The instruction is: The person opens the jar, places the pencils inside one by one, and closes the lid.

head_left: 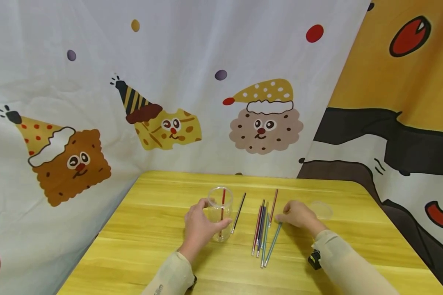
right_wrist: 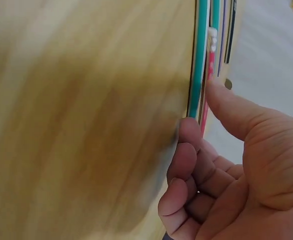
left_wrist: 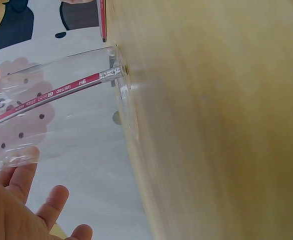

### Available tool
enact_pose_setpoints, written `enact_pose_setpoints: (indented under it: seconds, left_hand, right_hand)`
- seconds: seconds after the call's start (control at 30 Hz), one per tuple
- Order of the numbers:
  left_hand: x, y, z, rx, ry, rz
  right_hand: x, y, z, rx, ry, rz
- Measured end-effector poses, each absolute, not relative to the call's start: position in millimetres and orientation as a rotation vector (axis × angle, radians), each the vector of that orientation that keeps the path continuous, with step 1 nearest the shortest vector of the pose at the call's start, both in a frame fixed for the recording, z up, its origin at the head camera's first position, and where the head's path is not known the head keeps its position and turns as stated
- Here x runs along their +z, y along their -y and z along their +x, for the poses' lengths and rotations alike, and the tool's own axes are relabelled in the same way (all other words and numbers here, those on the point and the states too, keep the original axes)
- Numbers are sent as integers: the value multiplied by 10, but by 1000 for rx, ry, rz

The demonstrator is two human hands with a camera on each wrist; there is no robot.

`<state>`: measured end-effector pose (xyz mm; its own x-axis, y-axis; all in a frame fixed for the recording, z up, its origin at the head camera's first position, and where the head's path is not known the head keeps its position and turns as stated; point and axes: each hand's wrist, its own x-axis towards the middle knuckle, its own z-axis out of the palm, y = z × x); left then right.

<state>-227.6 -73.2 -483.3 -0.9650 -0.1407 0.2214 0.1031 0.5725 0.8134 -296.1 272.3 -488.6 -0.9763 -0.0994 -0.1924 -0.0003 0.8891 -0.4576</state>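
Note:
A clear plastic jar (head_left: 226, 235) stands upright on the table, with my left hand (head_left: 201, 224) gripping its side between thumb and fingers. Inside it leans a red pencil (left_wrist: 56, 93) marked HB, its silver ferrule end at the bottom. To the right, my right hand (head_left: 299, 214) pinches the far end of a teal pencil (head_left: 273, 244) that lies on the table. Its thumb and index finger are on either side of that pencil (right_wrist: 199, 65) in the right wrist view. A red pencil (head_left: 274, 205) lies just left of these fingertips.
Several pencils (head_left: 260, 231) lie in a loose bunch between the hands. One dark pencil (head_left: 238, 213) lies alone beside the jar. A clear round lid (head_left: 322, 210) rests behind the right hand. The wooden table (head_left: 140, 246) meets a printed cloth (head_left: 192, 164) at the back.

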Motion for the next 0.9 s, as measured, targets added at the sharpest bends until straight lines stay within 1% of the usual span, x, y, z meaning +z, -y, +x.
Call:
enact_pose_setpoints:
  seconds: [0.23, 0.5, 0.77, 0.9]
  left_hand:
    - [-4831, 732, -2277, -1360, 2538, 27]
    - [-4829, 726, -2265, -1373, 2554, 59]
    - [-4822, 734, -2275, -1376, 2543, 38]
    - [-4827, 735, -2275, -1372, 2545, 41]
  right_hand:
    - [-4844, -2648, -2927, -604, -2845, -80]
    - [-4765, -2823, -2881, -534, -2833, -62]
    - [-4745, -2913, -2818, -491, -2819, -226]
    - [-4797, -2904, -2788, -557, -2785, -268]
